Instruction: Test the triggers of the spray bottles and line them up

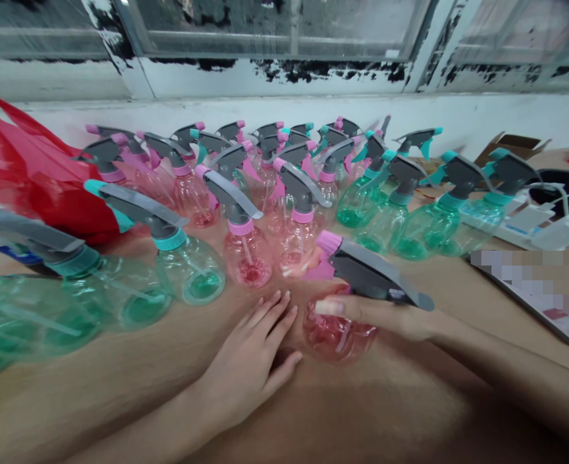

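In my right hand (385,314) is a pink spray bottle (339,338) with a grey and pink trigger head, tilted a little, the fingers wrapped round its neck and upper body. Just left of it, my left hand (252,354) lies flat on the wooden table (371,412), fingers stretched out and nothing in them. Beyond my hands stand another pink spray bottle (248,258) and a green spray bottle (190,270). Some fingers of my right hand are hidden behind the held bottle.
Several more pink and green spray bottles crowd the table towards the wall. A red plastic bag (37,174) stands at the left. On the right are a tablet-like device (530,303), a white power strip (549,222) and an open cardboard box (511,148).
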Motion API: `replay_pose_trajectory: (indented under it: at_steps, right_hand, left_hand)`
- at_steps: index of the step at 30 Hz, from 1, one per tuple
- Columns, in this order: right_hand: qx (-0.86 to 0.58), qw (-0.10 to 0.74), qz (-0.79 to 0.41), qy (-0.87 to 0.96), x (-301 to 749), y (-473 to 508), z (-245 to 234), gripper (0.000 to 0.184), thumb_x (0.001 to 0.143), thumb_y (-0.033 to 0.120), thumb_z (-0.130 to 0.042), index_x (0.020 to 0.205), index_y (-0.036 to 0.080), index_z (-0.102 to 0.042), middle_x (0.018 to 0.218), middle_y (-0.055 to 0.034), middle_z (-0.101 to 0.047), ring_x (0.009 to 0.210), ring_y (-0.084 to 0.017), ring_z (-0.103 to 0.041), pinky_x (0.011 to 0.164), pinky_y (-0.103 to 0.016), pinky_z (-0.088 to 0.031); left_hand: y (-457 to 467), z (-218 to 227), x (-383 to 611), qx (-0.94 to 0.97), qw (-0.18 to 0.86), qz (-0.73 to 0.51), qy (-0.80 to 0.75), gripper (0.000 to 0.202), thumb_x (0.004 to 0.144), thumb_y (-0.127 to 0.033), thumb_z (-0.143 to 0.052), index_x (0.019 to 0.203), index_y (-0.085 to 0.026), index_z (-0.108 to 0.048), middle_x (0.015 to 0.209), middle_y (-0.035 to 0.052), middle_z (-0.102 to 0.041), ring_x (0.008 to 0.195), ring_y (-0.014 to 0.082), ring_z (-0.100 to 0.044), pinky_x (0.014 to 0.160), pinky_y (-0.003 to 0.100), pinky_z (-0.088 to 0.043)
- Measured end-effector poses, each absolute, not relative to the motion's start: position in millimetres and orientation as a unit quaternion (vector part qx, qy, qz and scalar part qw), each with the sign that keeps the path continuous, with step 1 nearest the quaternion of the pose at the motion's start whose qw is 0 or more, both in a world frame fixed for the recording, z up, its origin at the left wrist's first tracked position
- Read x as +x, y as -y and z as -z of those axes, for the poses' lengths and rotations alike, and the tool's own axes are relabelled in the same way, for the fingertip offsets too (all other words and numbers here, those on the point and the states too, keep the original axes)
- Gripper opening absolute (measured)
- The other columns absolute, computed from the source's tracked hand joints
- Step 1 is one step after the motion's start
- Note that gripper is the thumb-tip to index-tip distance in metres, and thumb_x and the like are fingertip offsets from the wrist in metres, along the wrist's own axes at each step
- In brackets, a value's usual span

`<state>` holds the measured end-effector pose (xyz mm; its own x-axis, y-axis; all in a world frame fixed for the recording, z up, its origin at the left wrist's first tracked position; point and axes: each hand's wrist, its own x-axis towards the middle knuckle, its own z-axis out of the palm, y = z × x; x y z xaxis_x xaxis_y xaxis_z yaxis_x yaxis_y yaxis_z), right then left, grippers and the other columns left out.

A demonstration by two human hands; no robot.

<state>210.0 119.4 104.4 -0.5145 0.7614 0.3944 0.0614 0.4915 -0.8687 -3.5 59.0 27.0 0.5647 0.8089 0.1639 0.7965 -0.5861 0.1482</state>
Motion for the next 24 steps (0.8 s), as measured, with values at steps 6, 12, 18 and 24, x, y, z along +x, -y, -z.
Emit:
replay_pose_trajectory:
  at_steps: [6,12,18,24]
  right_hand:
    - [-0.263,0.426,-0.415,0.760,208.0,-117.0,-106.0,0.029,0.089,0.046,-0.060,0.070,0.023,-0.057,0.061,0.0040,-0.052,0.055,-0.012,-0.050,0.054,-0.026,-0.046]
    - [-0.309,0.420,-0.421,0.742,208.3,-114.7,-99.2,0.019,0.088,0.044,-0.061,0.089,0.025,-0.062,0.070,0.0032,-0.058,0.061,-0.014,-0.054,0.061,-0.027,-0.049]
    - [-0.302,0.426,-0.436,0.733,204.5,-113.2,-102.4,0.018,0.088,0.035,-0.063,0.104,0.026,-0.065,0.093,0.0002,-0.069,0.079,-0.017,-0.064,0.076,-0.031,-0.054]
    - [-0.299,0.428,-0.451,0.724,204.8,-114.1,-101.4,0.018,0.088,0.036,-0.063,0.102,0.025,-0.066,0.088,0.0000,-0.069,0.077,-0.017,-0.065,0.075,-0.032,-0.054]
  left_hand:
    - [-59.3,-26.4,-4.1,0.884,0.028,-0.097,-0.456,0.053,0.097,-0.040,-0.050,0.141,-0.011,-0.045,0.148,0.0158,-0.043,0.137,0.0311,-0.039,0.110,0.048,-0.035]
    - [-59.9,-25.5,-4.5,0.884,0.039,-0.101,-0.455,0.053,0.097,-0.040,-0.049,0.142,-0.013,-0.044,0.149,0.0145,-0.042,0.138,0.0301,-0.036,0.111,0.048,-0.033]
    - [-60.5,-25.3,-4.1,0.886,0.032,-0.095,-0.453,0.054,0.096,-0.039,-0.051,0.141,-0.010,-0.045,0.149,0.0150,-0.042,0.138,0.0300,-0.037,0.111,0.048,-0.034]
    - [-60.5,-26.1,-4.1,0.888,0.022,-0.087,-0.451,0.054,0.097,-0.040,-0.050,0.141,-0.009,-0.045,0.150,0.0150,-0.041,0.139,0.0291,-0.036,0.112,0.047,-0.033]
